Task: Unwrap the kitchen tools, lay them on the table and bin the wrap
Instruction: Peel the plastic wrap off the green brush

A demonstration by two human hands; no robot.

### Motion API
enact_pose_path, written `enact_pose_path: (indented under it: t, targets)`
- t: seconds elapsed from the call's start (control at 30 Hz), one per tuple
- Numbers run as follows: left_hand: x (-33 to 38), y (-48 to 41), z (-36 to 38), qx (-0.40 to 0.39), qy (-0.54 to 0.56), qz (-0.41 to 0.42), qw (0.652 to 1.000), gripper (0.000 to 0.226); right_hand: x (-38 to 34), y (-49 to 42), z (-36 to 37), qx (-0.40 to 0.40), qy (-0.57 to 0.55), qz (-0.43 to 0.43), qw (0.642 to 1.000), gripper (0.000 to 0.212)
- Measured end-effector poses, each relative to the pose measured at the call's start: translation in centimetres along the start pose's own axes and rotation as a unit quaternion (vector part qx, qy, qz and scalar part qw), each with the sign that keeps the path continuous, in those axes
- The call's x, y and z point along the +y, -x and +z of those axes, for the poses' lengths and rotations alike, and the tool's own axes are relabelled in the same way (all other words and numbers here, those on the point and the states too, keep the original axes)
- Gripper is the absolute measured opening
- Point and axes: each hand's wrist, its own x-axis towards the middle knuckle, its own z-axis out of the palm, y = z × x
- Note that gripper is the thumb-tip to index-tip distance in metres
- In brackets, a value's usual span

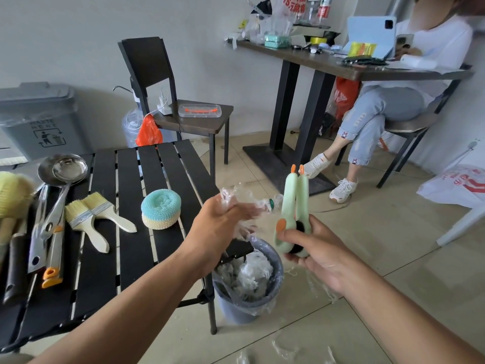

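Left hand (220, 227): fingers curled round crumpled clear wrap (236, 198); bin (273, 292) directly below these fingers, nearer them than the right.
Right hand (315, 248): fingers clasp green tongs (295, 203) at the hinge, long axis upright, tips above; slatted table (157, 248) lies leftward.

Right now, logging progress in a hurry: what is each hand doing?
Left hand: closed on crumpled clear wrap, above the small bin.
Right hand: closed around the green tongs, held upright.
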Motion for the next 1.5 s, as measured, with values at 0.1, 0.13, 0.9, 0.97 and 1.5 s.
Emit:
enact_pose_path:
  t: [0.1, 0.13, 0.9, 0.97, 1.5]
  targets:
    - [-0.2, -0.2, -0.3, -0.001, 0.058, -0.058, 0.997, 0.021, -0.4, -0.1, -0.7, -0.014, -0.024, 0.01, 1.0, 0.039]
    - [-0.4, -0.4, -0.4, 0.011, 0.065, -0.08, 0.995, 0.017, -0.5, -0.1, -0.8, -0.022, -0.019, 0.01, 1.0, 0.043]
    - [-1.0, -5.6, 2.6, 0.077, -0.244, 0.093, 0.962, 0.033, -0.5, 0.1, -2.4, -0.02, 0.083, -0.028, 0.996, 0.073]
    - [-1.6, -6.1, 2.3, 0.092, -0.285, 0.104, 0.948, 0.033, -0.5, 0.0, -2.7, -0.017, 0.084, -0.028, 0.996, 0.071]
    - [-1.0, -3.9, -1.3, 0.124, -0.305, 0.035, 0.944, 0.022, -1.5, -0.7, 1.4, -0.033, 0.127, -0.031, 0.991, 0.069]
